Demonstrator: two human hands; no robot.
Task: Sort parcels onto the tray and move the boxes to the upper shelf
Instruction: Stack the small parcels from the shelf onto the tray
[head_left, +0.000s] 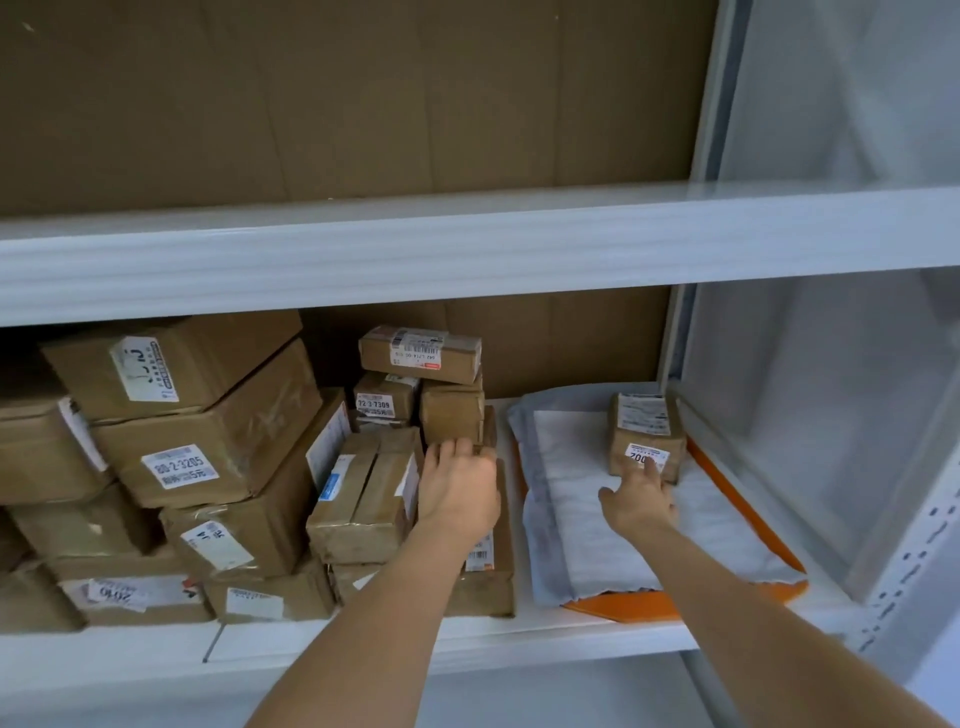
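Two hands were in the lower shelf bay. Left hand reached into the stack of brown boxes, fingers curled over the near edge of a small carton mid-stack; whether it was actually gripped could not be told, fingertips hidden behind the hand. Right hand lay on the orange tray, index finger extended and touching the label on the front face of a small brown parcel; remaining fingers loose, holding nothing.

That parcel sat on grey and white mailer bags covering most of the tray, toward its far right corner. Boxes were piled left of the tray, some leaning, one long carton perched on top. Upper shelf showed only its white front rail and a cardboard backing; no boxes visible on it.

Judgement: sorting onto the tray was in hand, box transfer not yet begun. Next move likely calls for a firm grasp on the small carton and a clean pull, minding the carton resting above it, which could tip.
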